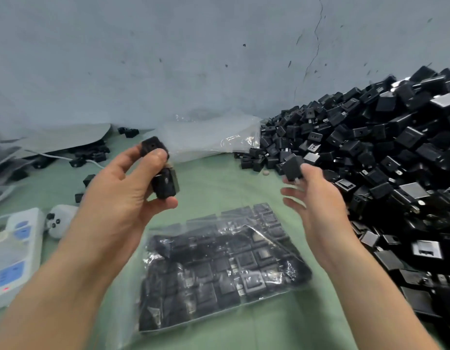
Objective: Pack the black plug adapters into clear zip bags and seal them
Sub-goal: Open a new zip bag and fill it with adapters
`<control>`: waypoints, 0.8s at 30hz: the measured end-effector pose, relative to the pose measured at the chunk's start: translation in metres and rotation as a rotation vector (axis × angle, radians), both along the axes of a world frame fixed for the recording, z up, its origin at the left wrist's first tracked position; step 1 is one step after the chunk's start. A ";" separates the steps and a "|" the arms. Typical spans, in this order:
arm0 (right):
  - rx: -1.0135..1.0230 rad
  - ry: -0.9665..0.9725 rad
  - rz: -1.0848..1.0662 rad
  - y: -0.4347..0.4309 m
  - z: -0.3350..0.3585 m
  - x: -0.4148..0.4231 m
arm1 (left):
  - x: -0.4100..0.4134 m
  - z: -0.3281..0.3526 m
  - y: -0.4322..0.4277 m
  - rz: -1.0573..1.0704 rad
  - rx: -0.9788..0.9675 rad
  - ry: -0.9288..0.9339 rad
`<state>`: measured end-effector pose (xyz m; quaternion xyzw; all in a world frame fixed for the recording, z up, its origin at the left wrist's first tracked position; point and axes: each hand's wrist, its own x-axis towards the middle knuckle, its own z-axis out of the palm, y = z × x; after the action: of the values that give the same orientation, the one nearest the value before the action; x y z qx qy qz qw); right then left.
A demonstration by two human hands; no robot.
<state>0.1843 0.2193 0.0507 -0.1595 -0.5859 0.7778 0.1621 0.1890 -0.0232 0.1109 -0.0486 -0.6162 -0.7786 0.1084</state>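
Two boxy black adapters [165,186] clasped in left hand [123,193], third adapter [292,165] (blurred) pinched by right hand [320,203]

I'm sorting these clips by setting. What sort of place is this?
Probably a small packing workshop or factory bench: a huge heap of loose black plug adapters against the wall, a filled clear zip bag on the green table, and empty clear bags piled behind.

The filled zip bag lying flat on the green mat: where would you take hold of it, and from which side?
Likely the slack clear film along the left edge of the filled zip bag, reached from the left. Its adapters sit in one tight flat layer, leaving little to pinch on the body; that strip holds none.
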 end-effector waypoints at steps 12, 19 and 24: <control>-1.020 -0.098 0.590 -0.112 0.004 0.029 | 0.047 -0.029 -0.012 0.214 -0.284 0.154; -0.983 -0.128 0.689 -0.117 -0.002 0.030 | 0.045 -0.041 0.022 0.144 -1.056 0.427; -1.006 -0.171 0.567 -0.103 -0.005 0.030 | 0.043 -0.044 0.030 0.001 -1.193 0.436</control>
<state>0.2144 0.1164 0.0458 -0.1160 -0.1754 0.9578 -0.1959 0.2318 0.0065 0.0666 -0.2578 -0.9079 -0.2734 0.1857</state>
